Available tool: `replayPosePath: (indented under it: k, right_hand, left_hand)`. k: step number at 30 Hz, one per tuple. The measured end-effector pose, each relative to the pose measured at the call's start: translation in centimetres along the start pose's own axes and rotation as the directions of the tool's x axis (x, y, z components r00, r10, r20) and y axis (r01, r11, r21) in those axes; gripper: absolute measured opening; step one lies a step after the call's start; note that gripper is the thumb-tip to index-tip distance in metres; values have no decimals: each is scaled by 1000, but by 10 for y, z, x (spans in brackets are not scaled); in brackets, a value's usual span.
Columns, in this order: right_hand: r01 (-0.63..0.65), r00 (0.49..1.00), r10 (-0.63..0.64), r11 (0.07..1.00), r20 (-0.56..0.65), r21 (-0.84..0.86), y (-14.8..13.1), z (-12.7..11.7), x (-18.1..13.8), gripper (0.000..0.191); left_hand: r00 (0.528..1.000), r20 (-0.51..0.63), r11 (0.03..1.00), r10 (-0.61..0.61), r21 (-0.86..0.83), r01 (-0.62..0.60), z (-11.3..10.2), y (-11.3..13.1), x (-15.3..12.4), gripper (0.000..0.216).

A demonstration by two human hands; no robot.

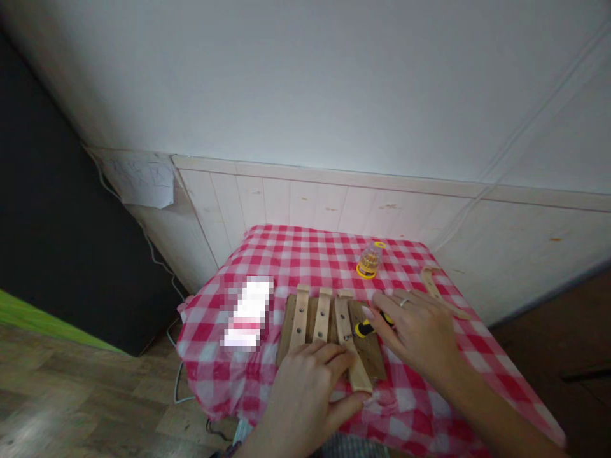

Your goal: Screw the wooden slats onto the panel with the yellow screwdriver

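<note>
A wooden board (284, 340) lies on the table, with three pale curved wooden strips across it. Dark screws sit in the left strip (300, 318) and the middle strip (323, 315). My left hand (310, 381) lies over the board's near part; its fingers and thumb hold the lower end of the right strip (360, 375), which is slightly skewed. Closed around a yellow-and-black screwdriver (365, 328), my right hand (420, 324) keeps it slanted, its tip at the lower screw of that strip. My left fingers hide the near ends of the other strips.
A red-and-white checked cloth (305, 254) covers the table. Behind the board stands a clear container with yellow rims (369, 261). Another curved wooden strip (434, 286) lies at the right edge. A blurred-out bright rectangle (251, 312) is on the left. The panelled wall (296, 200) borders the table's far side.
</note>
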State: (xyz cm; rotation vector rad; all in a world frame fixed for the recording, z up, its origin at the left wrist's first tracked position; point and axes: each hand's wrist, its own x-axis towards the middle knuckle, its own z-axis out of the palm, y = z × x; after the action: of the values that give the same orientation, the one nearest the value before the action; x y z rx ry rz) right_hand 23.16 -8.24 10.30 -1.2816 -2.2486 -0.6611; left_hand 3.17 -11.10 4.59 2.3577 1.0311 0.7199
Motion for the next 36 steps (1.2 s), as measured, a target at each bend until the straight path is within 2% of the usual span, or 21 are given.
replayPosePath:
  k: [4,6,9,12,16,18,21,24,26,32,36]
  right_hand:
    - [-25,992,-23,932,127,362,-1,-2,4,30]
    - [-15,984,-64,900,167,436,-1,-7,5,24]
    - [-8,964,-115,888,239,459,0,-17,5,32]
    - [-41,940,-104,910,325,412,5,-22,2,34]
    - [-38,917,-95,946,387,321,13,-21,-2,18]
    - [-12,923,-110,949,369,314,15,-19,-4,19]
    - [28,959,-97,967,265,254,17,-13,-5,33]
    - [64,991,-69,997,112,49,16,-8,-6,52]
    - [78,996,-74,995,52,-67,14,-5,-6,60]
    - [40,995,-23,986,101,-163,8,-2,-1,63]
    - [23,991,-3,988,132,-154,8,-3,-1,58]
  left_hand:
    - [1000,-5,1000,16,-9,-16,-1,0,0,36]
    - [1000,0,1000,14,-10,-14,-1,0,0,36]
    - [1000,-13,1000,17,-2,-17,-1,0,0,34]
    - [999,-35,1000,28,1,-28,0,-1,-1,34]
    - [999,-29,1000,21,0,-21,0,0,-1,35]
    - [1000,-22,1000,19,-3,-19,-1,0,-1,36]
    - [1000,-23,1000,19,-9,-20,-1,1,0,36]
    - [999,-31,1000,23,-7,-23,0,0,0,37]
    - [999,-32,1000,22,-6,-22,0,0,0,37]
    - [1000,6,1000,24,6,-24,-2,1,0,36]
    - [996,79,1000,28,7,-28,-11,3,0,48]
